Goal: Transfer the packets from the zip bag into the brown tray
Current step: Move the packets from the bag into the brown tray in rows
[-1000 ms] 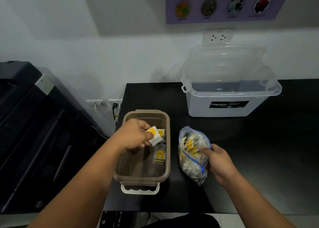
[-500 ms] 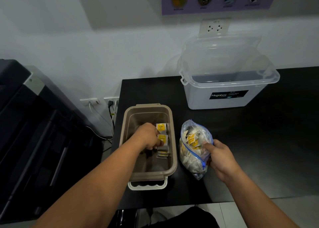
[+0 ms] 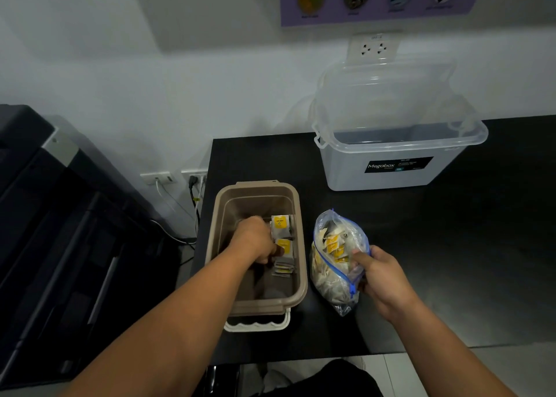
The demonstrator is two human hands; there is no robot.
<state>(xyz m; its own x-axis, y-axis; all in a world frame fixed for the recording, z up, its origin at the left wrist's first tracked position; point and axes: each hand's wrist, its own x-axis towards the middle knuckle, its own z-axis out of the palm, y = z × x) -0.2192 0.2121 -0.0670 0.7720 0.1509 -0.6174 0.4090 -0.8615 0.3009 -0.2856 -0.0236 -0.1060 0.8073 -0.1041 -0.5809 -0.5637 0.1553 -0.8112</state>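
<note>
While the brown tray (image 3: 302, 276) stands on the near left part of a black tabletop (image 3: 451, 246), the left hand (image 3: 254, 240) is reached down inside it, knuckles up and fingers curled over small grey-and-yellow packets (image 3: 281, 225) lined along the tray's right wall. The thumb is laid on one yellow-topped packet, but whether the grip is closed on a packet cannot be told, since the fingertips are hidden. Just beside the tray, to its right, a clear zip bag (image 3: 331, 282) with a blue zip line is stood on the tabletop, mouth open upward, with further packets (image 3: 332, 243) crowded inside. The bag's right edge is pinched by the right hand (image 3: 382, 279), the grip closed on the plastic near the zip. A white handle (image 3: 257, 326) is seen at the tray's near end. Farther back on the right, a clear storage box (image 3: 391, 171) labelled Megabox is set against the wall, lid raised, below a wall socket (image 3: 373, 47). A large black machine (image 3: 45, 216) is seen left of the tabletop.
</note>
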